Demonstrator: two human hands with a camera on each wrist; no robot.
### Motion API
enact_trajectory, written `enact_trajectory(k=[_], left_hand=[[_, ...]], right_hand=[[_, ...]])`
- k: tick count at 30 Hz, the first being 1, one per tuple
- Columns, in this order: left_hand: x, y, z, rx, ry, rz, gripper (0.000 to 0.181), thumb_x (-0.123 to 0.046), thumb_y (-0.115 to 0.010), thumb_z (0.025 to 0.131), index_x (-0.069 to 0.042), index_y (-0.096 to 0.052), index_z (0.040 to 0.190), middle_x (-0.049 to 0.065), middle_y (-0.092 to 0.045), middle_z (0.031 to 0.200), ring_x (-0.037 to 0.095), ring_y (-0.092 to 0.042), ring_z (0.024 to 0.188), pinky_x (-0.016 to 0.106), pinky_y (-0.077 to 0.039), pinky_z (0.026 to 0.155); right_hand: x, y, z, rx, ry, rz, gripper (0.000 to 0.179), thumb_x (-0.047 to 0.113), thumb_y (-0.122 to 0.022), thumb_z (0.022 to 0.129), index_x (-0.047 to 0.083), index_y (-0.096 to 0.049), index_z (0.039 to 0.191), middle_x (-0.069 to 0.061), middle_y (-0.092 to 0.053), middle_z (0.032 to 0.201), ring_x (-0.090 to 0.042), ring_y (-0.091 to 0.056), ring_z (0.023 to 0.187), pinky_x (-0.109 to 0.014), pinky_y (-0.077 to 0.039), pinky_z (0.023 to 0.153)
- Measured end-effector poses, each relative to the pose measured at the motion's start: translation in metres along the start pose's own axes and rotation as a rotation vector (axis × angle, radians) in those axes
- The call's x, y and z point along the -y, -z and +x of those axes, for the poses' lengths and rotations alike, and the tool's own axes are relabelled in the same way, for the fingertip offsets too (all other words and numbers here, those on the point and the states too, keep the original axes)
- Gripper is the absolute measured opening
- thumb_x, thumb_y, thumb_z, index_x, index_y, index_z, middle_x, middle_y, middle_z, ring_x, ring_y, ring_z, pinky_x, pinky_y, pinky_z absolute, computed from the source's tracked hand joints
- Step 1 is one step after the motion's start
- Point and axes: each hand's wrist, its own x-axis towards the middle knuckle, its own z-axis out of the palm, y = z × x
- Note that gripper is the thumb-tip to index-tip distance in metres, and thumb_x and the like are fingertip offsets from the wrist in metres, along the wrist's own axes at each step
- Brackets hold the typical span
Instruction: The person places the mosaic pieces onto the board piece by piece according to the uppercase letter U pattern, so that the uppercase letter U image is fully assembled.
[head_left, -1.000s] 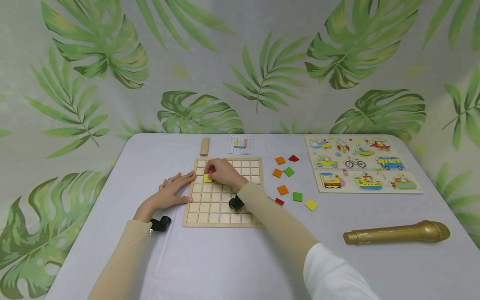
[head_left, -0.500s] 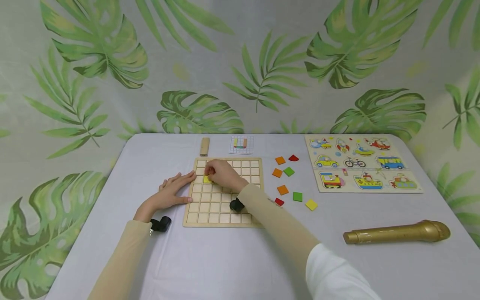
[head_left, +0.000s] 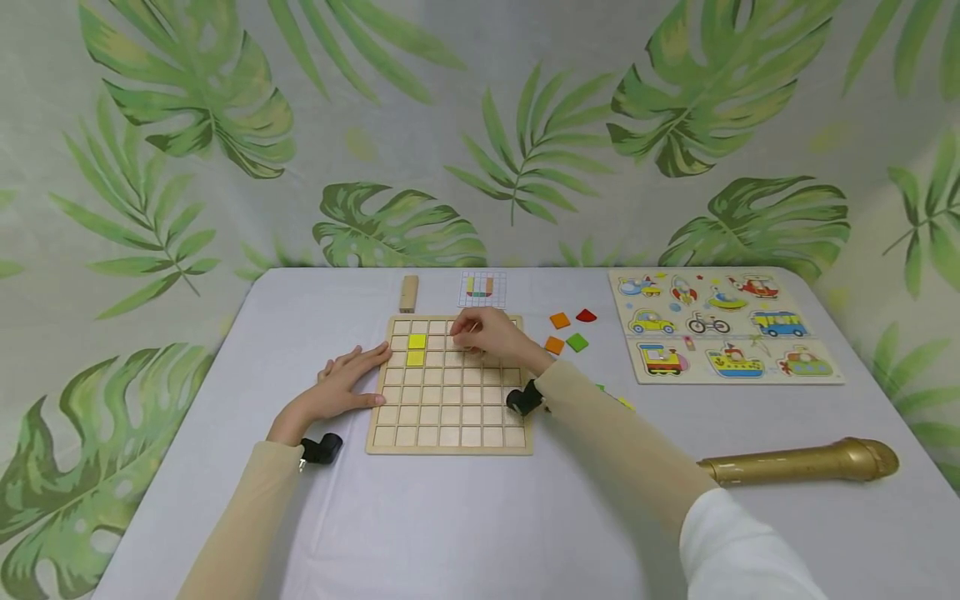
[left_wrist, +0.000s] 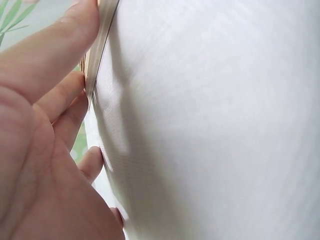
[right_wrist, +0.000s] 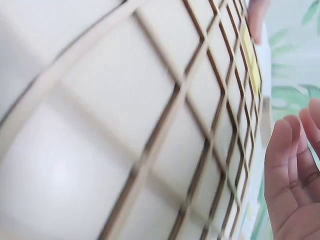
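Observation:
A wooden grid board [head_left: 450,414] lies on the white cloth, with two yellow square tiles [head_left: 416,342] one behind the other in a column near its left side. My left hand [head_left: 341,387] rests at the board's left edge, fingers extended and thumb touching the rim; the left wrist view shows the fingertips along that edge [left_wrist: 102,40]. Over the upper middle of the grid hovers my right hand [head_left: 491,333], fingers loosely bent. Nothing shows between those fingers in the right wrist view, where the hand [right_wrist: 295,175] is beside the grid.
Behind the board are a wooden block [head_left: 408,293] and a pattern card [head_left: 482,289]. Loose orange tiles [head_left: 559,320], a green tile [head_left: 577,342] and a red quarter-round piece [head_left: 587,316] lie right, others partly behind my sleeve. Farther right are a vehicle puzzle [head_left: 697,346] and a gold microphone [head_left: 802,462].
My right hand has let go of the nearer yellow tile and moved right across the board, uncovering both yellow tiles. My left hand has stayed in place.

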Motion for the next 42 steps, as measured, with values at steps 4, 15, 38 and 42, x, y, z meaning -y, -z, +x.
enact_trajectory(k=[4, 15, 38, 42], left_hand=[[0.000, 0.000, 0.000, 0.002, 0.000, 0.000, 0.078, -0.034, -0.068, 0.089, -0.009, -0.028, 0.151, 0.011, -0.016, 0.158, 0.042, -0.002, 0.142, 0.068, 0.005, 0.101], [0.001, 0.000, 0.001, 0.007, 0.006, -0.011, 0.079, -0.034, -0.069, 0.088, -0.010, -0.028, 0.152, 0.010, -0.016, 0.158, 0.041, -0.001, 0.142, 0.068, 0.006, 0.101], [0.006, -0.002, 0.002, 0.008, -0.001, 0.003, 0.080, -0.036, -0.068, 0.088, -0.010, -0.028, 0.152, 0.008, -0.016, 0.158, 0.040, -0.001, 0.142, 0.068, 0.005, 0.102], [0.005, -0.001, 0.002, 0.008, 0.003, 0.004, 0.080, -0.036, -0.069, 0.088, -0.010, -0.028, 0.151, 0.008, -0.016, 0.158, 0.039, -0.002, 0.143, 0.067, 0.005, 0.102]], right_hand=[[-0.007, 0.021, -0.016, 0.000, -0.036, 0.036, 0.016, 0.007, -0.062, 0.093, -0.006, -0.064, 0.102, -0.011, -0.062, 0.087, -0.033, -0.061, 0.076, -0.041, -0.054, 0.072], [-0.036, 0.079, -0.078, 0.022, -0.136, 0.032, 0.023, 0.009, -0.061, 0.094, -0.009, -0.061, 0.108, -0.022, -0.062, 0.096, -0.031, -0.059, 0.081, -0.037, -0.053, 0.075], [-0.078, 0.143, -0.171, -0.015, -0.254, 0.013, 0.031, 0.019, -0.063, 0.094, -0.006, -0.061, 0.111, -0.020, -0.061, 0.101, -0.029, -0.060, 0.084, -0.032, -0.053, 0.074], [-0.080, 0.141, -0.174, 0.026, -0.238, 0.030, 0.024, 0.010, -0.060, 0.094, -0.005, -0.060, 0.112, -0.020, -0.061, 0.103, -0.027, -0.058, 0.086, -0.032, -0.052, 0.074]])
